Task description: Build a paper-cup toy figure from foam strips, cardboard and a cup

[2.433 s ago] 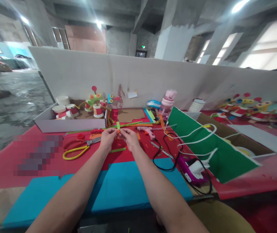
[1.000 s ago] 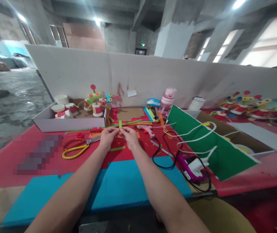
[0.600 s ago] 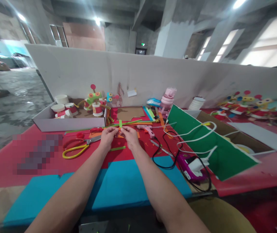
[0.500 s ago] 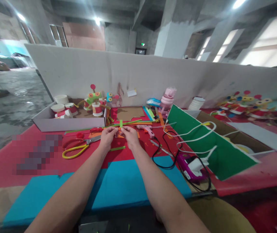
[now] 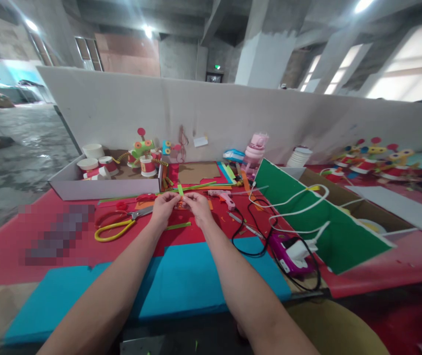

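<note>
My left hand point(image 5: 165, 206) and my right hand point(image 5: 196, 206) meet above the red table covering, fingertips pinched together. Between them they grip a green paper strip point(image 5: 180, 189), whose short end sticks up above the fingers. The part inside my fingers is hidden. Left of my left hand lie scissors with a yellow handle point(image 5: 115, 230). A second green strip point(image 5: 178, 226) rests on the table below my hands. Close to the right hand is a pink glue gun point(image 5: 223, 198) lying on its side.
A white box point(image 5: 107, 190) at back left holds paper cups and a cup figure point(image 5: 147, 165). On the right stand a green board point(image 5: 318, 222), a purple power strip point(image 5: 292, 256) and looping cables. Blue sheets point(image 5: 196, 276) cover the front edge; a pink fan point(image 5: 256, 150) stands behind.
The upright end of the green strip has shifted slightly left and now leans to the left. My hands have moved only a little, with the fingertips closer together.
</note>
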Demonstrator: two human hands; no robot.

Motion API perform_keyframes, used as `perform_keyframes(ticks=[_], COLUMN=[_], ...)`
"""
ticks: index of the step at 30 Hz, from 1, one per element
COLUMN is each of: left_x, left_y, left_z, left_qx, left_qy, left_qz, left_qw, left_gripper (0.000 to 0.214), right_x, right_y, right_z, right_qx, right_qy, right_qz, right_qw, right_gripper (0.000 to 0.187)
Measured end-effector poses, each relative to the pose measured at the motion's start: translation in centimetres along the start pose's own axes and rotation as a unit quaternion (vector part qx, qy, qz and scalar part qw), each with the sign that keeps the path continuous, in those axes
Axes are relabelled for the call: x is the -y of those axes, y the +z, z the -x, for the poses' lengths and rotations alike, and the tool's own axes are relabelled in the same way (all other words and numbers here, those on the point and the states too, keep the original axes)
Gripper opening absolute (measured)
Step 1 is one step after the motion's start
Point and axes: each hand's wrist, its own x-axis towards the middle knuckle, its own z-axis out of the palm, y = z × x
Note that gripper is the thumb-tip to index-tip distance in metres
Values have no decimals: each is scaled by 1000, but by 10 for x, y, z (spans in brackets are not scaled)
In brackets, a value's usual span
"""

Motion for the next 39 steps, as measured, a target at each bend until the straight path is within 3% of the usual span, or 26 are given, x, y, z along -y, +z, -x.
perform_keyframes(ticks=[12,26,30,36,39], left_x=[-2,-15,-13,-14,-16], left_y=[2,2,3,3,3], left_z=[2,3,3,4,5], left_qx=[-1,50,52,57,56], left_qy=[14,118,114,115,106], left_qz=[13,-138,-132,-121,-114], left_qw=[1000,982,983,984,986], left_gripper=[33,14,15,16,18], right_x=[0,15,20,21,19], right_y=[-1,-4,-3,-8,-9], right_z=[-2,3,4,7,5], right_qx=[5,21,13,75,72], right_qy=[-3,79,101,90,80], right_qz=[13,-101,-121,-107,-88], right_qw=[1000,991,987,987,990], right_gripper=[21,15,15,24,28])
